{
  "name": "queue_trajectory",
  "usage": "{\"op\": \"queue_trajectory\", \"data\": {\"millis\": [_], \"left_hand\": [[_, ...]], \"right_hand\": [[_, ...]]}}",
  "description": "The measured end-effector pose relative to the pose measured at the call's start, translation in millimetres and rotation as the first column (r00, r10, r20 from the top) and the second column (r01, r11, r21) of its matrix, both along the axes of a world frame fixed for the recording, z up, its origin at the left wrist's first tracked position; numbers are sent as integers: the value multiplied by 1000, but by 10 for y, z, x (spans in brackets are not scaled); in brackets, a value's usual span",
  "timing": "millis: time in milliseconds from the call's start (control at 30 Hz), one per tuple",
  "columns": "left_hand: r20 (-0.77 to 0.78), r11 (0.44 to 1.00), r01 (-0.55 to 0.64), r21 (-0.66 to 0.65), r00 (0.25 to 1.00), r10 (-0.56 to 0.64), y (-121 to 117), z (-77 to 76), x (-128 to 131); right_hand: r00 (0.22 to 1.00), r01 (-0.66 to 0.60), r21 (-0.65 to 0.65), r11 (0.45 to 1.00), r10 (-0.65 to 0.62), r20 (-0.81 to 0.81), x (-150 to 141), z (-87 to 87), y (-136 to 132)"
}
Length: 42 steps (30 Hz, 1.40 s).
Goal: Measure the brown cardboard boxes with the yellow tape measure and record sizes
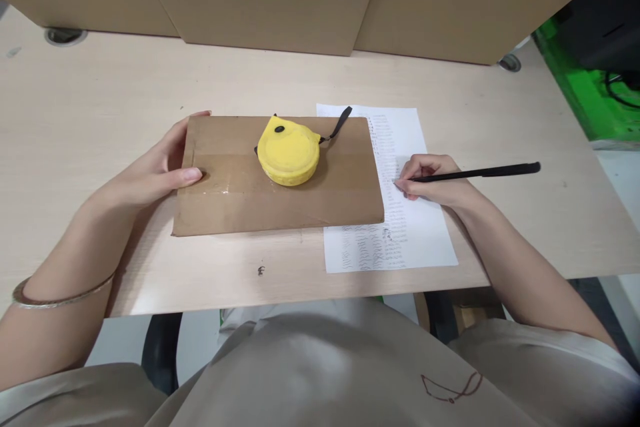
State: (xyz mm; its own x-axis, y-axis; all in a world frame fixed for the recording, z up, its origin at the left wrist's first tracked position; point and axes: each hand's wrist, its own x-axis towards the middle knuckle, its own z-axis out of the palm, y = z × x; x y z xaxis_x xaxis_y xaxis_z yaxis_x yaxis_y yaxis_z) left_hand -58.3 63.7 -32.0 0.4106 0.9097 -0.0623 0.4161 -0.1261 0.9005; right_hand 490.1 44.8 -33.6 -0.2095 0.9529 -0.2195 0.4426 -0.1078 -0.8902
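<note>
My left hand (173, 163) grips the left end of a flat cardboard box (225, 203), thumb on top and fingers behind the edge. On the box rests a yellow tape measure (290, 152) with a black button and a black wrist strap (341, 123). The box's right part covers some of a white paper sheet (430, 240) that bears rows of small handwriting. In my right hand (430, 177) is a black pen (500, 171), pinched near its tip, which points at the sheet just right of the box. The tip itself is hardly visible.
Large cardboard panels (270, 0) stand along the back of the light wooden table (100, 93). Round cable holes (65, 36) sit by their base. A dark device on a green surface (575, 60) is at the far right. The table's front edge runs close to my body.
</note>
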Motion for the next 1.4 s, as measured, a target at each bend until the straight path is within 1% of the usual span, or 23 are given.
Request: {"op": "queue_trajectory", "data": {"millis": [100, 333, 533, 867, 1200, 1400], "left_hand": [[-15, 1000, -5, 3, 1000, 5, 1, 3, 3], [-47, 998, -56, -40, 997, 54, -14, 41, 57], [-28, 999, -32, -34, 999, 31, -6, 23, 40], [-11, 999, -38, -36, 999, 38, -11, 4, 22], [-30, 997, -61, -43, 998, 60, -32, 46, 71], [-37, 1000, -10, -24, 999, 9, -9, 33, 53]], "right_hand": [[1000, -2, 2, 1000, 2, 2, -1, -5, -3], [1000, 1, -3, 1000, -1, -20, -6, 5, -9], [1000, 8, 8, 1000, -8, -1, -11, 14, -10], [999, 34, 11, 999, -34, 3, -23, 25, -19], [1000, 13, 3, 1000, -13, 20, -12, 22, -16], [999, 43, 9, 999, -43, 16, -3, 10, -8]]}}
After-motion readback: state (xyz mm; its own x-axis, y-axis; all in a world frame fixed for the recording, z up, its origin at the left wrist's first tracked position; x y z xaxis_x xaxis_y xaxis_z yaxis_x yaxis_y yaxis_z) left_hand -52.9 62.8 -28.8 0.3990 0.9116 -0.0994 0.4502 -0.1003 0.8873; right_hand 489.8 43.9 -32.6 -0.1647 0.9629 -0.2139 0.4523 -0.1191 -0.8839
